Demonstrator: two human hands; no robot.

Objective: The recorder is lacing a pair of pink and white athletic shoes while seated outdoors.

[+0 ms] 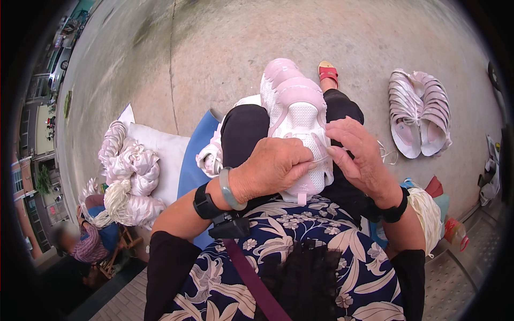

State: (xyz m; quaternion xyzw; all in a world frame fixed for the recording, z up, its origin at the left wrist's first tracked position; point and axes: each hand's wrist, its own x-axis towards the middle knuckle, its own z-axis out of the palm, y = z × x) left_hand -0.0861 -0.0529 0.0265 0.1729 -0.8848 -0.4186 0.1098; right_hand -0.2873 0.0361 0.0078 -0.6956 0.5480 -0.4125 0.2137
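A stack of white and pink shoe uppers (294, 88) lies lengthwise over my lap, between my knees. The nearest upper (304, 119) has a mesh tongue and a pink pull tab towards my waist. My left hand (273, 166) is closed over its left side, thumb and forefinger pinched on a thin white lace (319, 160) at the eyelets. At the upper's right edge is my right hand (356, 152), its thumb and fingers apart, fingertips close to the eyelet flap. Another white lace loop (388, 153) hangs beyond the right hand.
Bundled pink-white uppers (131, 171) are heaped at left beside a white sheet (160, 147) and blue sheet (193, 158). Another tied bundle (419, 112) lies on the concrete at right. A hank of white laces (424, 214) hangs near my right elbow. Another person (88, 241) sits far left.
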